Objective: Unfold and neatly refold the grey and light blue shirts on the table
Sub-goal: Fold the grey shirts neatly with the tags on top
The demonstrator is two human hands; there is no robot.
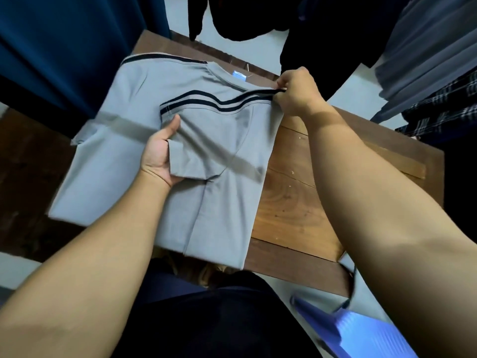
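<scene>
A grey shirt (124,161) with black stripes along its shoulders lies spread over the wooden table (291,202). Its right side is folded in over the body, the striped sleeve lying across the chest. My left hand (160,153) grips the folded edge near the middle, thumb on top by the sleeve hem. At the far right corner of the fold, close to the collar and its small blue label, my right hand (294,91) pinches the striped shoulder seam. No light blue shirt can be made out for certain.
Dark blue cloth (64,47) hangs at the far left, black garments (245,16) at the back, and grey and checked clothes (426,73) at the right. A blue ribbed plastic object (356,332) sits near my right elbow. Bare wood shows right of the shirt.
</scene>
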